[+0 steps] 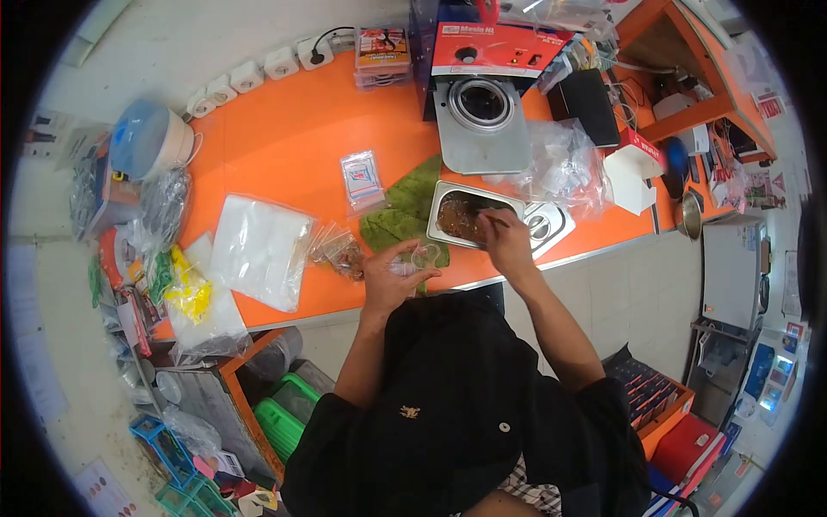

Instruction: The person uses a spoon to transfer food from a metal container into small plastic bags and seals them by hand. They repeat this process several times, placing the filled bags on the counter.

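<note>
My left hand (389, 277) holds a small clear plastic bag (424, 256), its rounded mouth spread between thumb and fingers. My right hand (506, 239) reaches over a rectangular metal pan (433, 215) of chunky brown sauce (458, 217). Its fingers are closed around what looks like a spoon; the lower end is hidden by the hand and sauce. Under and beside the pan lies a green leaf (401, 209). Just left of my left hand is a pile of small clear packets (338, 250) with brownish contents.
A cup-sealing machine (482, 108) stands behind the pan. To the pan's right are a metal lid (551, 228) and crumpled clear plastic (564, 164). White plastic sheets (261, 250) and a labelled packet (363, 179) lie leftward on the orange counter (284, 146).
</note>
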Motion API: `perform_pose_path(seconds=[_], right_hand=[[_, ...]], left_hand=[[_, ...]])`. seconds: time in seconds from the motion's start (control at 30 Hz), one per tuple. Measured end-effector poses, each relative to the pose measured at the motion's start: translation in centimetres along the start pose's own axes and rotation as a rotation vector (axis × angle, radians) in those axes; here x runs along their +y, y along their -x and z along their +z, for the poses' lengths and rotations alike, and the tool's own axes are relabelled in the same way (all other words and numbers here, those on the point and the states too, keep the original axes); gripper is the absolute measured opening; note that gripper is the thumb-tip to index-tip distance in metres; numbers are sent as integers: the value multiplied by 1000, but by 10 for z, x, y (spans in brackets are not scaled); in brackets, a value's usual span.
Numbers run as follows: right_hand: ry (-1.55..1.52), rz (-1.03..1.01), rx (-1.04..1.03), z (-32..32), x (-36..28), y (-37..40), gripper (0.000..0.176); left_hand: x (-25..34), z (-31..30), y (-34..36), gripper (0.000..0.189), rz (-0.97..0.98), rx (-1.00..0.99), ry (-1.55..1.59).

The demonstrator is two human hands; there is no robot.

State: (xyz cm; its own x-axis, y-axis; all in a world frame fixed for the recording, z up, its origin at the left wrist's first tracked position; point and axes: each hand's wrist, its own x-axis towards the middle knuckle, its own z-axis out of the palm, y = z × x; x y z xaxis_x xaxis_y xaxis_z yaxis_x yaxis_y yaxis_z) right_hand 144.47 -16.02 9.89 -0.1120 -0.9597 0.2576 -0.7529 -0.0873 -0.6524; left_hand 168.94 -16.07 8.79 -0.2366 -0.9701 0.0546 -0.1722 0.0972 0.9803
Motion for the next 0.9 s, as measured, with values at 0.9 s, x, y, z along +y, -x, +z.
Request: perform_pose_path(seconds=[0.9], right_hand=[[-557,422,-206,5,25,-10,23]], left_hand=[[-13,-7,-2,58,-2,-27,15]])
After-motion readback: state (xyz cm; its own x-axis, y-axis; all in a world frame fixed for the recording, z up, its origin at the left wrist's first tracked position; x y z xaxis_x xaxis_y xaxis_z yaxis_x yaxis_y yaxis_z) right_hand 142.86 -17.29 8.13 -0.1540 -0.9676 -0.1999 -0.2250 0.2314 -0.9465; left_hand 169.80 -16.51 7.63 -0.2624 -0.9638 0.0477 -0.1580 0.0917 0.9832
